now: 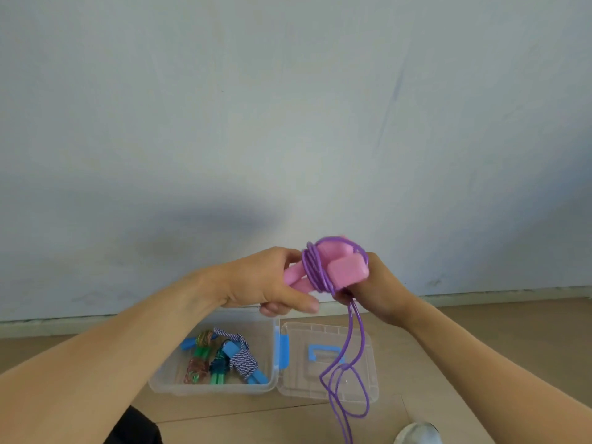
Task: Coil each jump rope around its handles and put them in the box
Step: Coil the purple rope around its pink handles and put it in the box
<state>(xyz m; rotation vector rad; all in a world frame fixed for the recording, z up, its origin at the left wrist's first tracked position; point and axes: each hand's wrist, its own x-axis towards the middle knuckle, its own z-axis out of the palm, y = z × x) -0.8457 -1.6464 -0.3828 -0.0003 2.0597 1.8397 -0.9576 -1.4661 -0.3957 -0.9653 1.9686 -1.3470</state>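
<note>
1. Left hand (266,283) had a closed grip on the pink handles (333,267), held up in the air above the box (166,376).
2. Right hand (381,290) was wrapped round the far end of the handles, pinching the purple rope (350,354) too.
3. A few turns sat around the handles; the rest dangled in loops over the lid (362,357).
4. The clear box was on the floor (480,341), open, with other coiled ropes (221,357) already inside. Lid lay just right of it.
</note>
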